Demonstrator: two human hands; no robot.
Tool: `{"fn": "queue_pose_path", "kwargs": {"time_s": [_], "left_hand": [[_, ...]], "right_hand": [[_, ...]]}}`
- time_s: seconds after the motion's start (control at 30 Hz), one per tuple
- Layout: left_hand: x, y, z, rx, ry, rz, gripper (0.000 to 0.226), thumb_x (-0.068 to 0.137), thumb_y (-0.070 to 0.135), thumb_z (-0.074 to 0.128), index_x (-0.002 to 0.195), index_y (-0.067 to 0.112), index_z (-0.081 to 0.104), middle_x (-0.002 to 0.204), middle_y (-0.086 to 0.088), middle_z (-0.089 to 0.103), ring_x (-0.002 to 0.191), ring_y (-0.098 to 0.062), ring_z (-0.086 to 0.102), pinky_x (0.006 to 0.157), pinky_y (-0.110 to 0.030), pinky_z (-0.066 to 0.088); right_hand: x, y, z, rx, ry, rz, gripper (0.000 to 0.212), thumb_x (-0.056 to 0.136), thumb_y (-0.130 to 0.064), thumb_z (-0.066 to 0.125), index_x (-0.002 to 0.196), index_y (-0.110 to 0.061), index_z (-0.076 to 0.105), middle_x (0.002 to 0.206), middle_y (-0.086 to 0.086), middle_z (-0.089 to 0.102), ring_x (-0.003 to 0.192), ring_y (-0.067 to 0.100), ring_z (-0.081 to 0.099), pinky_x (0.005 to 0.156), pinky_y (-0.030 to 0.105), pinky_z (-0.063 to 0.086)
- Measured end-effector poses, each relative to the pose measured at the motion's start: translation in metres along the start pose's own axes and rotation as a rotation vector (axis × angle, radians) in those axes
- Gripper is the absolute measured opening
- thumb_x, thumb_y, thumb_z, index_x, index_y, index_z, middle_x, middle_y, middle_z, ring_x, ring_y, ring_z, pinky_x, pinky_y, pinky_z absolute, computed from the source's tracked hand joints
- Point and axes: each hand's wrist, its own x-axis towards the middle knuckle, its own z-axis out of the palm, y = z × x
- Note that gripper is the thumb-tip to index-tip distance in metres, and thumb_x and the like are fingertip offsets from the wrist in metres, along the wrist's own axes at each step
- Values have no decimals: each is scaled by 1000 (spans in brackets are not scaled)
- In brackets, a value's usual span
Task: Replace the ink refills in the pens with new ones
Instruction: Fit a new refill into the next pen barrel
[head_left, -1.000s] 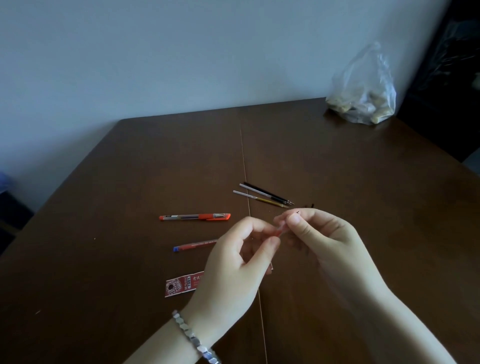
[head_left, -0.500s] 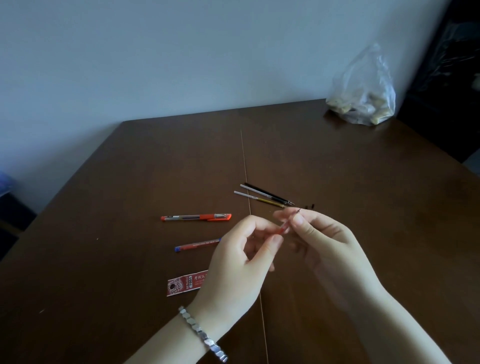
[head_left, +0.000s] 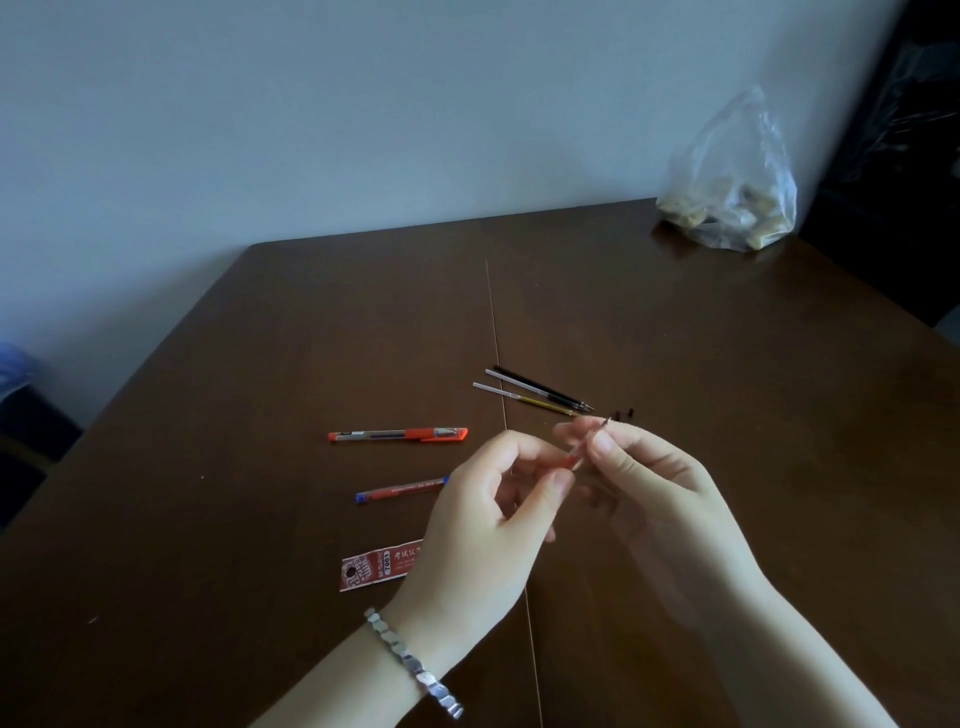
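Note:
Above the brown table, both hands pinch one thin red refill whose metal tip points up and away. My left hand holds its lower end between thumb and forefinger; my right hand grips it near the tip. An orange capped pen lies to the left. A red refill with a blue end cap lies nearer, partly behind my left hand. Three loose refills, black, clear and yellowish, lie just beyond the hands.
A red refill wrapper lies under my left wrist. Tiny black caps sit beside the loose refills. A clear plastic bag with pale lumps stands at the far right corner. The table's left edge runs diagonally.
My hands have spread slightly apart, and more of the red refill shows between them, with its tip now clear above my right fingers.

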Motion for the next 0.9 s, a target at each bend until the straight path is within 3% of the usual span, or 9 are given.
{"fn": "queue_pose_path", "kwargs": {"time_s": [0.1,0.2,0.33,0.4,0.47,0.53,0.6,0.7,0.9], "left_hand": [[-1,-1,1,0,-15,-9,8,83,25,57,88,27,62,77,10,67,64,-6,62,57,-15,51],[-1,-2,1,-14,-5,-21,8,83,23,57,88,25,63,76,7,68,64,-7,62,56,-15,49],[-2,-2,3,22,-25,-17,7,83,24,57,87,27,62,72,11,66,60,-3,61,55,-12,49],[-2,-2,3,19,-20,-17,7,83,24,57,87,28,62,73,9,67,60,-3,61,55,-14,51],[-1,-2,3,12,-10,-21,7,84,24,57,87,27,62,74,7,67,60,-4,61,57,-18,54],[0,-2,3,21,-15,-16,7,84,24,57,87,24,62,66,10,64,58,-3,59,56,-16,52],[-1,-2,3,27,-33,-6,7,84,24,56,88,23,62,60,15,61,56,-2,58,55,-13,48],[0,-2,5,21,-30,-8,8,85,24,55,89,25,62,62,17,61,56,-3,58,54,-11,47],[2,-5,3,-77,-162,-148,17,87,23,52,95,25,66,60,17,64,59,1,57,53,-11,46]], "right_hand": [[1,2,-2,9,11,8,19,57,-34,69,65,-16,69,83,2,74,74,15,64,68,28,52],[1,1,-1,44,-30,11,28,61,-33,67,82,-16,74,88,2,74,79,15,67,69,28,55],[1,3,-3,0,12,15,29,55,-43,75,63,-15,70,81,1,73,76,13,65,65,23,54],[1,4,-4,63,-30,42,39,53,-47,78,72,-14,72,85,1,74,79,15,67,69,26,57],[1,4,-5,97,-43,49,30,63,-39,70,78,-13,73,89,2,74,81,17,66,73,29,56],[2,5,-6,58,-7,31,20,64,-32,66,66,-13,71,84,0,73,80,16,62,73,28,53],[2,6,-7,53,6,36,27,59,-39,74,63,-13,69,81,-1,72,79,16,62,75,29,51],[1,7,-7,93,-35,44,32,60,-37,74,82,-14,74,92,2,74,87,18,67,80,32,55],[3,5,-8,90,-5,19,24,69,-23,59,82,-8,73,74,1,70,65,15,60,59,23,52]]}}
